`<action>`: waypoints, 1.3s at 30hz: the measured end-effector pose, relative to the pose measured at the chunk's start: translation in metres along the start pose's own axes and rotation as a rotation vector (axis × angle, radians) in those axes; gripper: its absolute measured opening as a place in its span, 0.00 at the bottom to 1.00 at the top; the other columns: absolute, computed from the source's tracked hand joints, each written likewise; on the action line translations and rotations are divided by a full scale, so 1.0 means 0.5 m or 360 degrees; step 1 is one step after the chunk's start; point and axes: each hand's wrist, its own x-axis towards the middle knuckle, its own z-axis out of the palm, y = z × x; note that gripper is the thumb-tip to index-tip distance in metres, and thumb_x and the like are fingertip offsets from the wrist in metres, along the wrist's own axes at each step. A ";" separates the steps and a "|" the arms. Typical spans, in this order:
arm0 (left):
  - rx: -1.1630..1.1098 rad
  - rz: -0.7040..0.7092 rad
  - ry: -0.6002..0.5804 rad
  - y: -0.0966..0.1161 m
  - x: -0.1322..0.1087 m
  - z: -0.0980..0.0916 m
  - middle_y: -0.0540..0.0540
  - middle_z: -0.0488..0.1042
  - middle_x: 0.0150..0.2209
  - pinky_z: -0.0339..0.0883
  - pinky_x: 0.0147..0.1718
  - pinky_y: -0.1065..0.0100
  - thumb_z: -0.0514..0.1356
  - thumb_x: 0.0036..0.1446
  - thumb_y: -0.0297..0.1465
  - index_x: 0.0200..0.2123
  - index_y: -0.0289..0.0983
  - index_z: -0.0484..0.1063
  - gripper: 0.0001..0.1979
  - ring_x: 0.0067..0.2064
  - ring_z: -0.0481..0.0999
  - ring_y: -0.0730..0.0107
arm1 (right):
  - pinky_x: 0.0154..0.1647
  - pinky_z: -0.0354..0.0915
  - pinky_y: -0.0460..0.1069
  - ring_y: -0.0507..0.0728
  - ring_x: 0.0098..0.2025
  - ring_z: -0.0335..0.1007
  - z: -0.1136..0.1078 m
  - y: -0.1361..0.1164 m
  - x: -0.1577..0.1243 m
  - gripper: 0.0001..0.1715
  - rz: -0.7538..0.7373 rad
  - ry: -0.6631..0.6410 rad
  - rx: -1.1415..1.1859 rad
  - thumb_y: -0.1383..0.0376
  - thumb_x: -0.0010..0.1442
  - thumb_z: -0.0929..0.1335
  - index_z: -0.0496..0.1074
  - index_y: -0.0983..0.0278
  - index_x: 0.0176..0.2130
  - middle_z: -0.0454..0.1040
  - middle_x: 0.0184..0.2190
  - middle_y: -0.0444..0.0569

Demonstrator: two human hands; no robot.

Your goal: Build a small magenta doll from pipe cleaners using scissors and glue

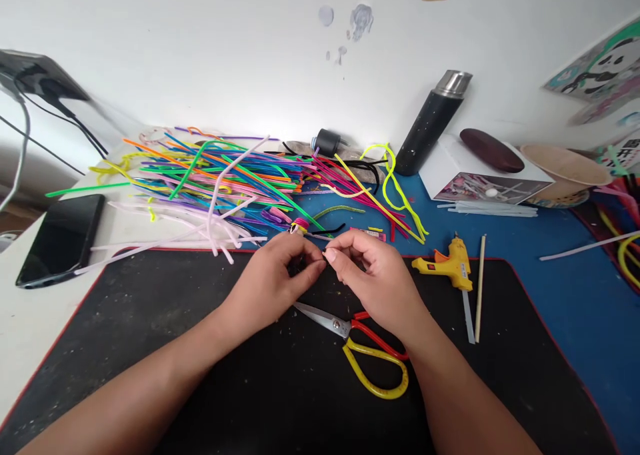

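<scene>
Above the black mat point(240, 402), my left hand point(277, 272) and my right hand point(373, 272) meet fingertip to fingertip. Both are closed in a pinch. A tiny yellowish bit shows at the right fingertips, too small to name; what the left fingers pinch is hidden. Scissors point(345, 325) with one red and one yellow handle lie on the mat, just below the hands, partly behind my right hand. A small pink and yellow wound piece point(300, 224) is just beyond my left hand. Many coloured pipe cleaners point(240, 175) are heaped behind the hands.
To the right lie a yellow glue gun point(453, 265) and a thin wooden stick point(481, 288). Farther back are a black flask point(433, 122), a white box point(450, 165), glue sticks point(493, 209) and a bowl point(565, 165). A phone point(63, 238) lies at the left.
</scene>
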 end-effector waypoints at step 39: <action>-0.1912 -0.0836 0.0129 -0.003 0.014 -0.020 0.45 0.83 0.33 0.75 0.33 0.78 0.84 0.46 0.30 0.39 0.32 0.89 0.17 0.32 0.79 0.76 | 0.31 0.63 0.50 0.54 0.28 0.65 0.013 -0.002 0.001 0.12 0.0079 0.0013 0.0106 0.56 0.69 0.71 0.77 0.61 0.38 0.69 0.26 0.41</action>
